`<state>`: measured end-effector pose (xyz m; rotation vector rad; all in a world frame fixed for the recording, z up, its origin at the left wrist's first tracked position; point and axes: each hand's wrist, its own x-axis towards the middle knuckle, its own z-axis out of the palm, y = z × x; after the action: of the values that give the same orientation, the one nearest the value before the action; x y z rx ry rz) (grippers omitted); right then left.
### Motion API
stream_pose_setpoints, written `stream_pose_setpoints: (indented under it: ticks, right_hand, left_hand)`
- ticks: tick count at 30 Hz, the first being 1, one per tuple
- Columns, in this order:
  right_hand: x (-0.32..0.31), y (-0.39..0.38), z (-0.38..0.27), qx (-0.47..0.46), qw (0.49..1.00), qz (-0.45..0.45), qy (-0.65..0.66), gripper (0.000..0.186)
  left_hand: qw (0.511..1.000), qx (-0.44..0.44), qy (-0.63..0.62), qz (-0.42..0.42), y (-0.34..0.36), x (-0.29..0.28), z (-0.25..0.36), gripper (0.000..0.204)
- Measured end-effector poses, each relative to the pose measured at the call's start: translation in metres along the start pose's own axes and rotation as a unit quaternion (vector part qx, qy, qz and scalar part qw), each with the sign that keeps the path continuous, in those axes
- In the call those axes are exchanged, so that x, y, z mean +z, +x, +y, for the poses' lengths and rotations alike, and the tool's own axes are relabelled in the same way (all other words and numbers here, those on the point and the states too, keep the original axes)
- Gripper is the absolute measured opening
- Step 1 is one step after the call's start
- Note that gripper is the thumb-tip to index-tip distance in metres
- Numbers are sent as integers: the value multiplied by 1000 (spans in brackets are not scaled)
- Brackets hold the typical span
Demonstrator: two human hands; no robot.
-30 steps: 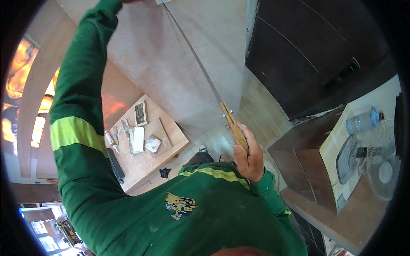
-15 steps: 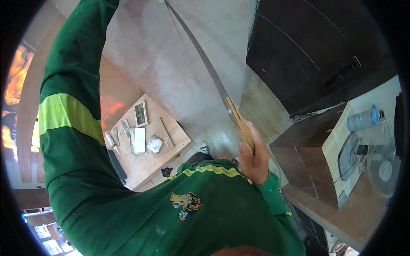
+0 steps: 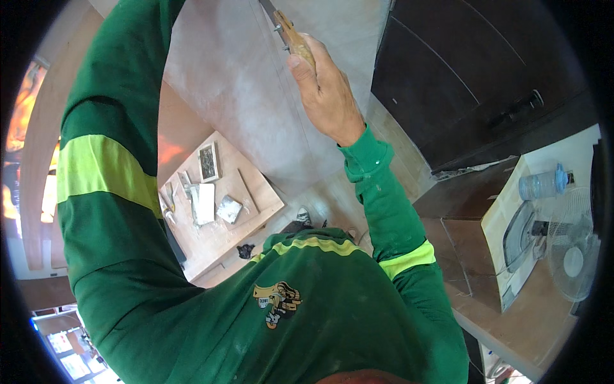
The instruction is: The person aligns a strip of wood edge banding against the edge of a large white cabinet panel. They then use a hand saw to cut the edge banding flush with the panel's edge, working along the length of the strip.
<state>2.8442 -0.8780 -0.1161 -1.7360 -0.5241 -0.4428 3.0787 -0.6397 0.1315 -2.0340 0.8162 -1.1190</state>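
Note:
My right hand (image 3: pixel 332 93) is closed round the wooden handle of a hand saw (image 3: pixel 295 40), near the top edge of the head view. Bolts join the handle to a narrow metal blade (image 3: pixel 268 8), most of which is cut off by the frame, so what it touches is hidden. Behind the saw spreads a large pale, dusty panel (image 3: pixel 236 83). My left arm in its green sleeve (image 3: pixel 115 102) reaches up along the left side; the hand itself lies beyond the top edge.
On the left, a wooden table (image 3: pixel 256 214) bears a framed dark tray (image 3: pixel 208 162), a white block (image 3: pixel 203 203) and a wrapped block (image 3: pixel 229 208). To the right are a dark door (image 3: pixel 460 70), a brown cabinet (image 3: pixel 470 249), a fan (image 3: pixel 569 256) and a blue water bottle (image 3: pixel 540 184).
My right hand has moved up and away from my body with the saw, stretching the right arm out. Most of the blade has passed out of the top of the view.

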Motion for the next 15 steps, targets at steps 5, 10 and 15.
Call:
stream_pose_setpoints:
  ticks: [5,10,15]
  right_hand:
    - [-43,-101,3,99,994,-19,42,51]
    - [-92,-218,-30,181,982,-41,-29,53]
    - [-32,-105,-6,178,984,-13,-22,53]
  left_hand:
    - [999,-12,32,-31,1,-2,4,57]
    - [999,-7,44,4,-2,4,4,56]
    - [999,0,51,9,-2,8,3,54]
